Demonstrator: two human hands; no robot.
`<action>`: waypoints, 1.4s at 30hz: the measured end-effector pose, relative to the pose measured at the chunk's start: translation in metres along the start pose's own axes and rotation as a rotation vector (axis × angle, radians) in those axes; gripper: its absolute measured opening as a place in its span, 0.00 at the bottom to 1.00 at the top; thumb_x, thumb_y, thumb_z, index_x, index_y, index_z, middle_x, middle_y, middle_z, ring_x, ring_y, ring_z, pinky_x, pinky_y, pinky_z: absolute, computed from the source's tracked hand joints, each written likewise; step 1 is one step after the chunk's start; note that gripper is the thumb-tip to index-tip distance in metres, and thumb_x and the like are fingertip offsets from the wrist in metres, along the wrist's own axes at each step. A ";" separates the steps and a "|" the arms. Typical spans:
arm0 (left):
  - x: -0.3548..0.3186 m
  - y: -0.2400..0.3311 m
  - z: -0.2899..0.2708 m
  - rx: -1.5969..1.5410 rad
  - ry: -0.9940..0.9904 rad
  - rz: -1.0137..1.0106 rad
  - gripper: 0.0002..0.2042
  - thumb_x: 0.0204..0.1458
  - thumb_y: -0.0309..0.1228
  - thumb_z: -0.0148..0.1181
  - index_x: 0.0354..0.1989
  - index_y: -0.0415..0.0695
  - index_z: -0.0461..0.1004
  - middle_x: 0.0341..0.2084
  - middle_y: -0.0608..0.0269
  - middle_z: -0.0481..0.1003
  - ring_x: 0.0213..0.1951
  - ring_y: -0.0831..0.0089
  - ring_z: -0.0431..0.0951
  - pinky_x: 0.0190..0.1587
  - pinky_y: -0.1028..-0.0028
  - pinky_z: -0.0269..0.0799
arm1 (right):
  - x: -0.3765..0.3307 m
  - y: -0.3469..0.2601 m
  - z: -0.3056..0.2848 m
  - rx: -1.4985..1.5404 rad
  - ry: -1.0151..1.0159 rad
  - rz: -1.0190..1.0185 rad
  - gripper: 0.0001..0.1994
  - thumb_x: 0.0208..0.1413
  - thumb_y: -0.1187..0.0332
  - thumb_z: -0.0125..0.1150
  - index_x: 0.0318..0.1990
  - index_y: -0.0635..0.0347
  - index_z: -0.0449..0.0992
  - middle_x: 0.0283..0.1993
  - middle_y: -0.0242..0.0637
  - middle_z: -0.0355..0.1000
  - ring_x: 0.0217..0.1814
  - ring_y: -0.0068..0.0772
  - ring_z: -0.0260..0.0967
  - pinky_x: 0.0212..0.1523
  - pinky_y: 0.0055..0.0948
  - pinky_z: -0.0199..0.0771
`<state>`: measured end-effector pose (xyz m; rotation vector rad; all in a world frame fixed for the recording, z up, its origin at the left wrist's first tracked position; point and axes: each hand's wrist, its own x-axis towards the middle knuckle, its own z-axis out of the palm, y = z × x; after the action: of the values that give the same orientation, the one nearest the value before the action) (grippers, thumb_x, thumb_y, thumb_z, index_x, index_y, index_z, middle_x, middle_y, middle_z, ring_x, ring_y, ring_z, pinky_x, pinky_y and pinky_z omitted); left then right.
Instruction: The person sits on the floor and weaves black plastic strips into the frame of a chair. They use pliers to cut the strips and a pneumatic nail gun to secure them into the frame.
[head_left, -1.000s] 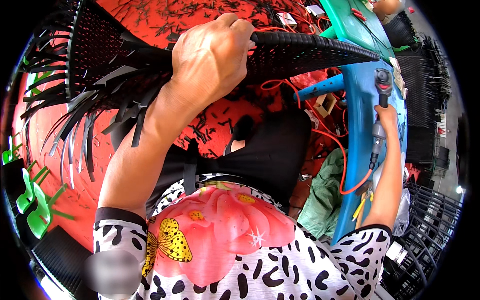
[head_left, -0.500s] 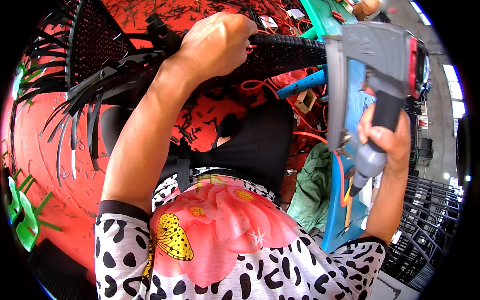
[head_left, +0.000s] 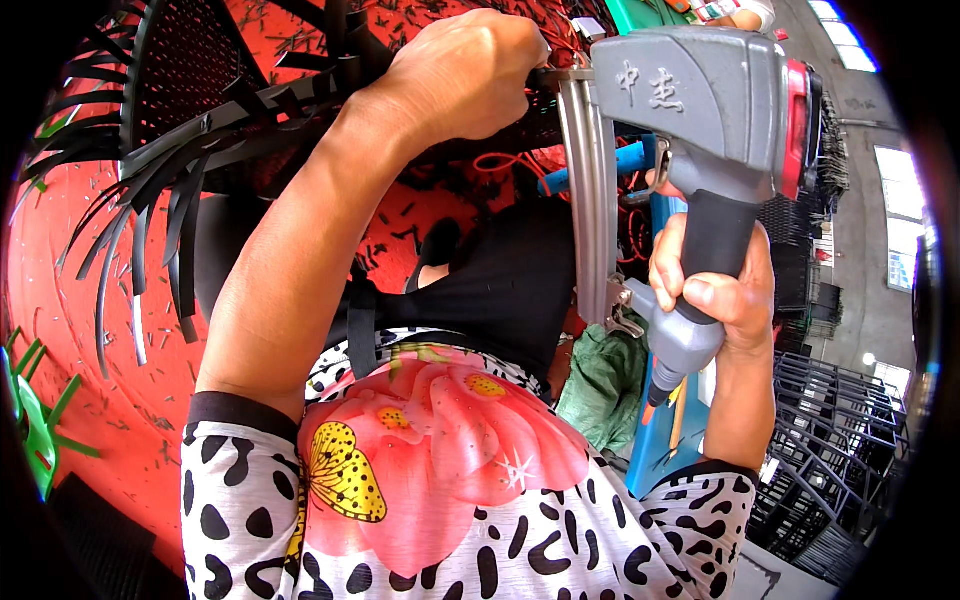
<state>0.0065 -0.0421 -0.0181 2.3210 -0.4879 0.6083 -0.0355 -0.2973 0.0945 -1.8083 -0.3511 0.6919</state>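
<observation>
My left hand (head_left: pixel 465 80) is closed at the edge of a black woven rattan furniture piece (head_left: pixel 190 90). Its fingertips and much of the rail they grip are hidden. Loose flat black strips (head_left: pixel 185 235) dangle from the weave beside my left forearm. In my right hand (head_left: pixel 735 300) is a grey air stapler (head_left: pixel 690 95), gripped around its black handle. The silver magazine of the stapler hangs down in front of my lap, and its nose is close beside my left knuckles. Whether the nose touches the rail I cannot tell.
A blue bench (head_left: pixel 650 450) and a crumpled green cloth (head_left: pixel 605 390) are by my right side. Black metal frames (head_left: pixel 830 420) stand stacked at the far right. Strip scraps litter the red floor (head_left: pixel 150 410), where a green plastic chair (head_left: pixel 40 430) and an orange hose (head_left: pixel 500 160) show.
My right hand has brought the stapler leftward, so its nose is now beside my left hand. My left hand keeps its grip, and the woven piece has shifted slightly.
</observation>
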 end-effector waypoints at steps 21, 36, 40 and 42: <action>-0.002 -0.006 0.024 0.074 0.536 0.322 0.21 0.42 0.16 0.52 0.48 0.27 0.64 0.17 0.54 0.67 0.20 0.55 0.70 0.24 0.62 0.67 | -0.006 0.020 0.008 -0.112 0.221 -0.256 0.39 0.44 0.65 0.62 0.62 0.81 0.54 0.24 0.39 0.66 0.23 0.28 0.66 0.28 0.25 0.68; 0.003 -0.001 0.005 0.016 0.040 -0.137 0.26 0.41 0.18 0.57 0.52 0.35 0.59 0.27 0.47 0.76 0.35 0.45 0.77 0.37 0.54 0.71 | -0.025 0.015 0.001 0.100 0.132 -0.327 0.21 0.41 0.69 0.64 0.42 0.75 0.68 0.24 0.40 0.68 0.24 0.32 0.68 0.29 0.28 0.70; 0.004 -0.001 0.005 -0.017 0.136 -0.033 0.10 0.39 0.20 0.52 0.32 0.33 0.61 0.20 0.40 0.74 0.29 0.41 0.76 0.33 0.51 0.72 | -0.014 0.019 0.014 0.189 0.055 -0.201 0.15 0.40 0.68 0.65 0.32 0.70 0.70 0.25 0.40 0.69 0.25 0.31 0.69 0.28 0.28 0.70; 0.006 -0.001 0.009 -0.014 0.122 -0.060 0.11 0.39 0.20 0.52 0.32 0.34 0.61 0.20 0.40 0.74 0.29 0.41 0.76 0.33 0.51 0.72 | -0.010 0.018 0.018 0.183 0.035 -0.163 0.14 0.40 0.68 0.65 0.31 0.68 0.71 0.26 0.40 0.70 0.25 0.30 0.69 0.28 0.27 0.70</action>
<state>0.0141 -0.0486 -0.0213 2.2606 -0.3631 0.7100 -0.0560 -0.2959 0.0765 -1.5967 -0.3945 0.5590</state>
